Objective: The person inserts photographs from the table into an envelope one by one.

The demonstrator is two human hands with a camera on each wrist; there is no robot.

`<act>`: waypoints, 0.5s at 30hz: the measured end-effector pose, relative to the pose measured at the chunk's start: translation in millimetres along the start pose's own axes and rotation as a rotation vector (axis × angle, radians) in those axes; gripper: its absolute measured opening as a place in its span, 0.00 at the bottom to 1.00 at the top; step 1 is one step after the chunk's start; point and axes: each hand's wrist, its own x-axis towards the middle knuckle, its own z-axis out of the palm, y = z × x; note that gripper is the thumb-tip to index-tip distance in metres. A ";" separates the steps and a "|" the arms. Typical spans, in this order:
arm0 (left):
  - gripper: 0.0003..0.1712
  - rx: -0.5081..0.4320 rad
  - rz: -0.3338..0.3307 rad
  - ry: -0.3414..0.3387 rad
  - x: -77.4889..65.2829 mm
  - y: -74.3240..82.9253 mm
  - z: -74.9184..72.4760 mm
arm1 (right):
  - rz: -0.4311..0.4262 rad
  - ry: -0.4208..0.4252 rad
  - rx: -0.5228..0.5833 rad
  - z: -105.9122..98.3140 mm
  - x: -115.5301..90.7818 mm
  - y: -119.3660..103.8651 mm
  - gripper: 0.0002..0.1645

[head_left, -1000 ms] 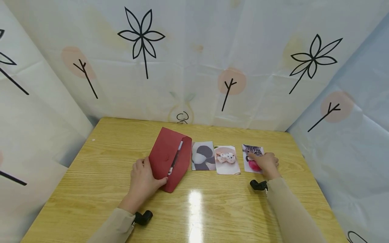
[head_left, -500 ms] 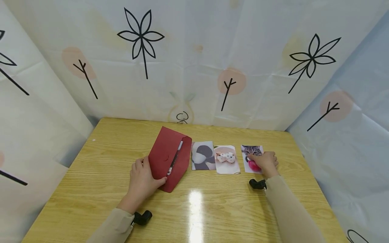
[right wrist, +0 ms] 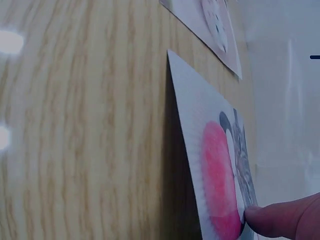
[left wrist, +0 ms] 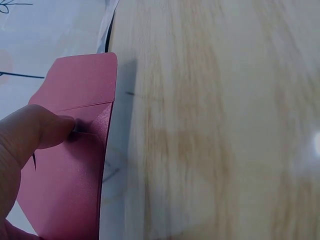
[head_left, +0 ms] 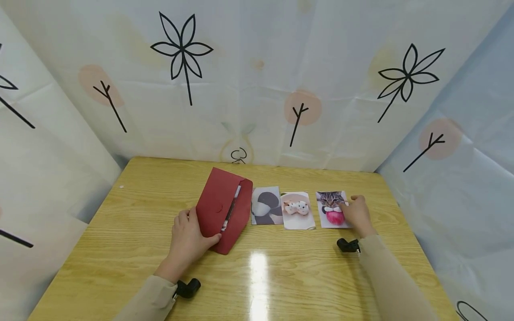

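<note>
My left hand point(head_left: 192, 236) holds a red envelope point(head_left: 214, 196) by its lower left side, thumb at the opening and fingers along the far edge. A pale-edged photo point(head_left: 233, 203) shows in the envelope's slot. At the right, a photo point(head_left: 333, 218) of a cat with a pink ball lies under the thumb tip of my right hand point(head_left: 358, 216); the other fingers are apart from the thumb, past the photo's right edge. In the right wrist view this cat photo point(right wrist: 200, 145) has its near edge raised over a shadow.
Between envelope and cat photo lie a grey photo point(head_left: 267, 207) and a photo of two white figures point(head_left: 299, 209), side by side. A gap separates them from the cat photo. The wooden table point(head_left: 225, 290) meets a patterned cloth point(head_left: 257, 98) behind.
The cat photo has shifted slightly left toward the others. My right hand has drawn back to its right edge, and its fingers have spread. The left hand and envelope stay in place.
</note>
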 end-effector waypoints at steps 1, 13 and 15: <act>0.63 0.001 0.001 0.000 -0.2 0.1 -0.3 | -0.024 0.006 -0.009 -1.1 0.3 -0.7 0.37; 0.62 0.002 -0.010 -0.013 -3.4 2.7 -0.5 | -0.100 0.004 0.090 -11.5 5.7 -11.5 0.30; 0.62 0.001 -0.007 -0.011 -3.8 3.1 -0.6 | -0.096 0.010 0.107 -13.0 6.1 -14.2 0.31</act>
